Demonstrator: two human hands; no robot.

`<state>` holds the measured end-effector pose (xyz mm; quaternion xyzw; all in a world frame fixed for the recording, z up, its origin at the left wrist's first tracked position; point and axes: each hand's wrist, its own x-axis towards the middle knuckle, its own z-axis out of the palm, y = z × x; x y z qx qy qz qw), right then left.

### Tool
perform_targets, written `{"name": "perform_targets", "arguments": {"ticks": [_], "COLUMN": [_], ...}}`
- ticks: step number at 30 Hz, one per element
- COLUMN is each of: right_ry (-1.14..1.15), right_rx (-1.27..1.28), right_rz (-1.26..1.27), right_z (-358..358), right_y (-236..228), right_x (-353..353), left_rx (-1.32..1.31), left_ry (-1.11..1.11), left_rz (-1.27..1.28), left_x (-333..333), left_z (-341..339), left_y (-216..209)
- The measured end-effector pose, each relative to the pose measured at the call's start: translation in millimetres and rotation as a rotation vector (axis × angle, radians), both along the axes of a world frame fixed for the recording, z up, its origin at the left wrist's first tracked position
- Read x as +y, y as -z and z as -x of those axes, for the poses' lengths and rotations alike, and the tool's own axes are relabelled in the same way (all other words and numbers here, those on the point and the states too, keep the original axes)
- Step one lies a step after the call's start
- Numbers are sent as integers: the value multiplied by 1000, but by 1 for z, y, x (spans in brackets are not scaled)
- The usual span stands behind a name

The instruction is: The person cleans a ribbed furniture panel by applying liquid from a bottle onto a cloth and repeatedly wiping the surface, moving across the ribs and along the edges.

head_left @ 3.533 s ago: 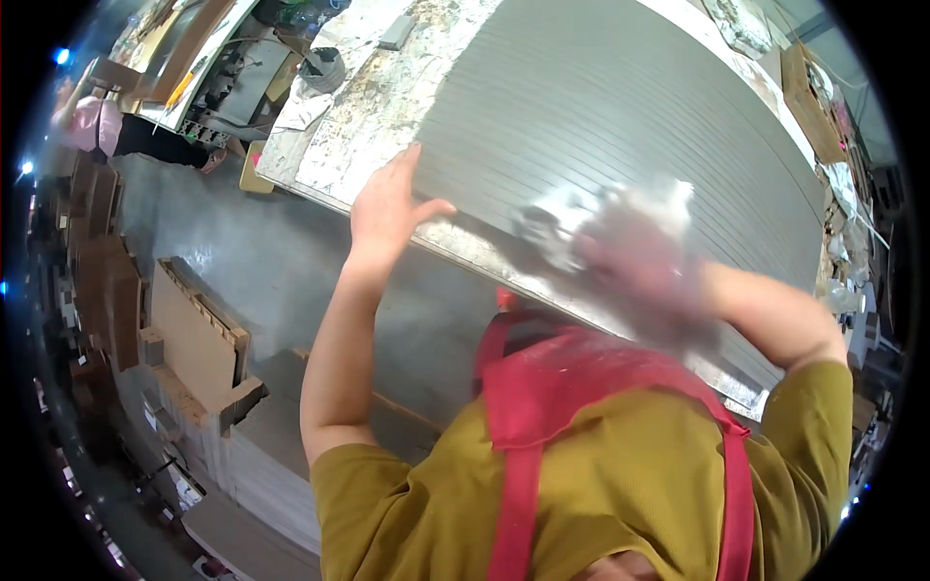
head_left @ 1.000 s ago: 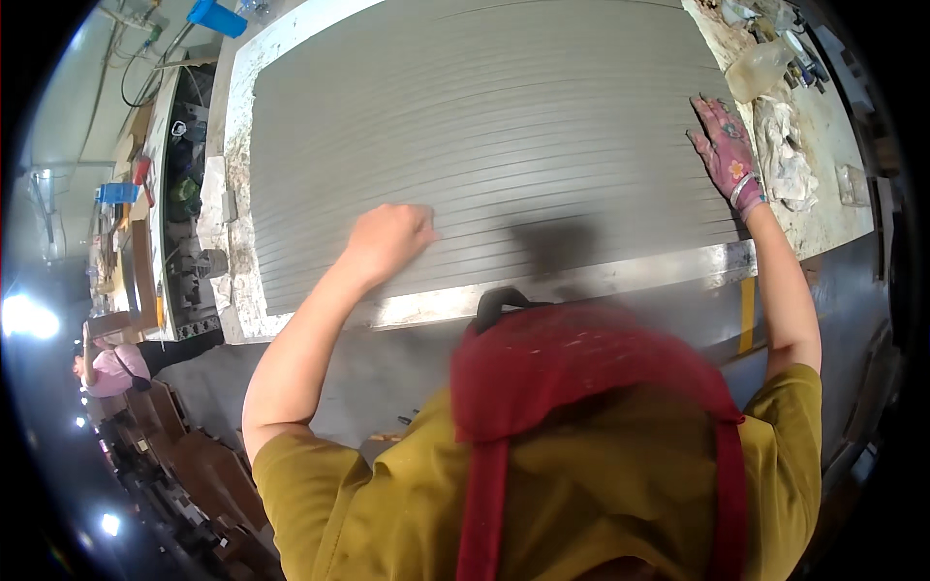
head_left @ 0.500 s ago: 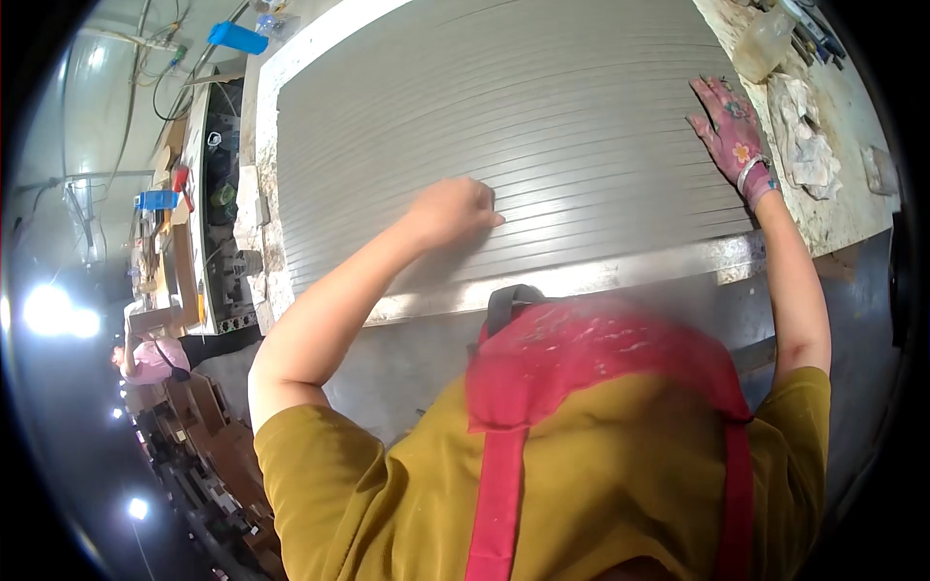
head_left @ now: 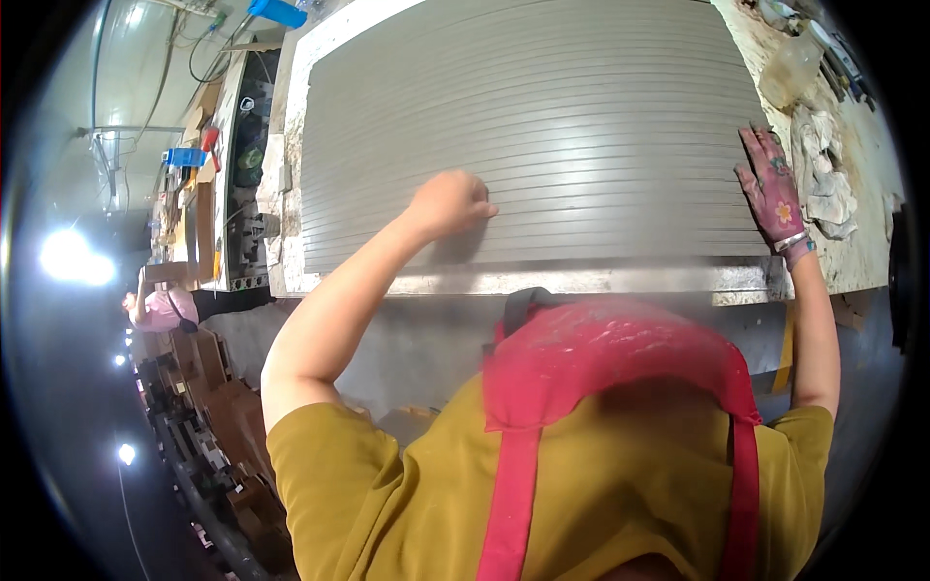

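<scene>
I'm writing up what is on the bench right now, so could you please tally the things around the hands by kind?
Ribbed grey panel: 1
Clear plastic bottle: 1
Crumpled rag: 1
Blue object at the far end: 1
Hands on the panel: 2, the bare left hand and the right hand in a flowered glove
Total: 6

Scene brightly and evenly lit; glare thrown by lamps [head_left: 70, 257] at left edge; straight lines bent by fisheye; dark vignette at rim; near red apron [head_left: 620, 358] slightly blurred
</scene>
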<state>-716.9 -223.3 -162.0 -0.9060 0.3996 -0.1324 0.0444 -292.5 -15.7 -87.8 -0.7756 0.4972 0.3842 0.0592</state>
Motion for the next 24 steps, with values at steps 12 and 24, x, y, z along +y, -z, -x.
{"name": "perform_targets", "arguments": {"ticks": [12,24], "right_ry": [-122,-97], "right_rx": [-57,-147], "right_rz": [-71,-86], "right_z": [16,18], "right_y": [-3,-4], "right_x": [-7,-8], "left_rx": [-31,117], "left_ry": [-23,62], "left_rz": [66,58], "left_x": [-10,-64], "left_z": [29,103], "left_y": [9,7]}}
